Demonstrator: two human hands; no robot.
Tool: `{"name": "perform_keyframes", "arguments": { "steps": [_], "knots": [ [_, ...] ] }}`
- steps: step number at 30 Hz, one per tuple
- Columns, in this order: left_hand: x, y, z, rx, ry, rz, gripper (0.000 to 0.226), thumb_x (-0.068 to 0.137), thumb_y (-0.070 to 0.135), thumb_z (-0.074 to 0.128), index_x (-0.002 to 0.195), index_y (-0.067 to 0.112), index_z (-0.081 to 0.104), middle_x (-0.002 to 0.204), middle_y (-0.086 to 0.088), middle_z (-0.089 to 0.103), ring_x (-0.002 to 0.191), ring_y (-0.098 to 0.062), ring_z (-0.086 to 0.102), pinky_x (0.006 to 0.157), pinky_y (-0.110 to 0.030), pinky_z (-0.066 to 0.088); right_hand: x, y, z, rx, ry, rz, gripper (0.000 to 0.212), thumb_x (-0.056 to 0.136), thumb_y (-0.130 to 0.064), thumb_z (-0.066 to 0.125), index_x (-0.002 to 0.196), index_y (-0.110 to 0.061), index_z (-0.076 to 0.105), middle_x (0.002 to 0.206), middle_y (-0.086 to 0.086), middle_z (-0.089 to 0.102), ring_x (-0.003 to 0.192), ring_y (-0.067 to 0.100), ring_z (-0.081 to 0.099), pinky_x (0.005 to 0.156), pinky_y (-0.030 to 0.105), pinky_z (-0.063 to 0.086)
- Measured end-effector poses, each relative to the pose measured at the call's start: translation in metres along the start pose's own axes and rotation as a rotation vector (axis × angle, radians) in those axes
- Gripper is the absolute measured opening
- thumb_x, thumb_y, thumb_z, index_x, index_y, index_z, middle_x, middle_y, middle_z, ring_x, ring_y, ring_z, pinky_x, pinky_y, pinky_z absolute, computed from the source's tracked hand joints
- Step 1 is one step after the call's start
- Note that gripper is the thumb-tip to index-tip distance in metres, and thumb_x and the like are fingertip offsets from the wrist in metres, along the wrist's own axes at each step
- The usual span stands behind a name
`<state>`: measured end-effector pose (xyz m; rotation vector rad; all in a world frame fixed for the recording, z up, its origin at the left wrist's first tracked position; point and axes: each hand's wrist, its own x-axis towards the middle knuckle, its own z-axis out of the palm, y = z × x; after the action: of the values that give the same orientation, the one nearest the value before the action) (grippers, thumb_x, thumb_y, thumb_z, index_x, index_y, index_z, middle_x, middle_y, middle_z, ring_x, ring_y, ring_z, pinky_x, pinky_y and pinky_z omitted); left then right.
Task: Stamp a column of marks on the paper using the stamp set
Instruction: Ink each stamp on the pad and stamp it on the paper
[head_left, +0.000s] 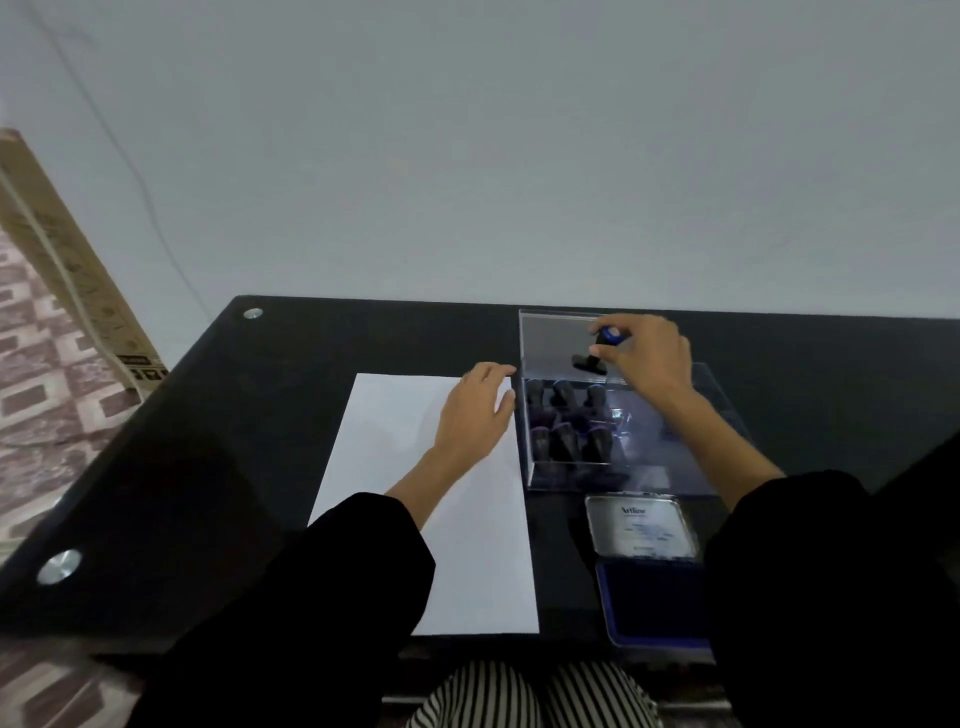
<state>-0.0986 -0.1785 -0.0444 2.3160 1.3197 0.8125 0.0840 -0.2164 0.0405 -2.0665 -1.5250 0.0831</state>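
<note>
A blank white sheet of paper (395, 467) lies on the black glass table (260, 441). My left hand (475, 413) rests flat on the paper's upper right corner, fingers spread. To the right stands a clear plastic box (545, 457) holding several dark stamps (566, 426) in rows. My right hand (647, 356) is above the box's far end, pinching a stamp with a blue top and black base (597, 353), lifted clear of the others. Below the box lies an open ink pad (649, 603) with a dark blue pad and a silver lid (641, 527).
The box's clear lid (722, 410) lies open on its right side. A pale wall rises just behind the table. A cardboard carton (67, 280) leans at the left over patterned floor. Metal fittings (60, 565) mark the table's left corners. My striped trousers show below the front edge.
</note>
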Motion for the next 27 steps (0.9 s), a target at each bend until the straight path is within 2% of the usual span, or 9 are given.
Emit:
{"name": "perform_keyframes", "arguments": {
  "steps": [4, 9, 13, 17, 21, 27],
  "knots": [
    [0.017, 0.034, 0.005, -0.002, -0.030, 0.131, 0.038, 0.097, 0.017, 0.044, 0.134, 0.010, 0.047, 0.133, -0.006, 0.050, 0.120, -0.021, 0.048, 0.099, -0.029, 0.038, 0.008, 0.025, -0.022, -0.029, -0.023, 0.085, 0.027, 0.082, -0.027, 0.070, 0.108, -0.021, 0.064, 0.114, 0.007, 0.066, 0.111, 0.028, 0.057, 0.098, 0.045, 0.042],
    [0.035, 0.067, 0.022, 0.051, -0.087, 0.245, 0.040, 0.095, 0.017, 0.045, 0.135, 0.010, 0.045, 0.136, -0.008, 0.049, 0.127, -0.023, 0.043, 0.104, -0.033, 0.034, 0.013, 0.051, -0.031, -0.057, -0.077, 0.138, 0.040, 0.077, -0.026, 0.075, 0.107, -0.014, 0.051, 0.107, 0.007, 0.066, 0.103, 0.028, 0.059, 0.095, 0.045, 0.043],
    [0.050, 0.081, 0.042, 0.155, -0.200, 0.260, 0.049, 0.097, 0.030, 0.043, 0.142, 0.013, 0.036, 0.148, -0.008, 0.036, 0.138, -0.023, 0.029, 0.113, -0.036, 0.025, 0.014, 0.067, -0.027, -0.074, -0.140, 0.151, 0.037, 0.075, -0.026, 0.077, 0.099, -0.014, 0.052, 0.104, 0.007, 0.066, 0.100, 0.026, 0.059, 0.093, 0.043, 0.043],
    [0.054, 0.084, 0.064, 0.231, -0.359, 0.193, 0.062, 0.097, 0.049, 0.034, 0.149, 0.019, 0.019, 0.158, -0.005, 0.012, 0.146, -0.022, 0.005, 0.117, -0.046, 0.008, 0.016, 0.076, -0.016, -0.083, -0.215, 0.168, 0.033, 0.074, -0.025, 0.077, 0.087, -0.020, 0.047, 0.094, 0.005, 0.064, 0.099, 0.026, 0.060, 0.090, 0.040, 0.042],
    [0.051, 0.081, 0.076, 0.311, -0.384, 0.190, 0.066, 0.096, 0.054, 0.028, 0.151, 0.021, 0.011, 0.159, -0.004, -0.001, 0.146, -0.021, -0.006, 0.116, -0.049, -0.001, 0.019, 0.083, -0.003, -0.066, -0.293, 0.192, 0.027, 0.074, -0.026, 0.077, 0.088, -0.021, 0.055, 0.098, 0.004, 0.067, 0.098, 0.024, 0.062, 0.093, 0.043, 0.044],
    [0.048, 0.080, 0.080, 0.344, -0.351, 0.197, 0.063, 0.097, 0.053, 0.025, 0.151, 0.022, 0.009, 0.159, -0.003, -0.003, 0.146, -0.020, -0.007, 0.117, -0.047, -0.001, 0.018, 0.091, 0.010, -0.045, -0.311, 0.202, 0.027, 0.078, -0.028, 0.074, 0.102, -0.021, 0.064, 0.107, 0.004, 0.068, 0.103, 0.023, 0.063, 0.098, 0.043, 0.044]
  ]
}}
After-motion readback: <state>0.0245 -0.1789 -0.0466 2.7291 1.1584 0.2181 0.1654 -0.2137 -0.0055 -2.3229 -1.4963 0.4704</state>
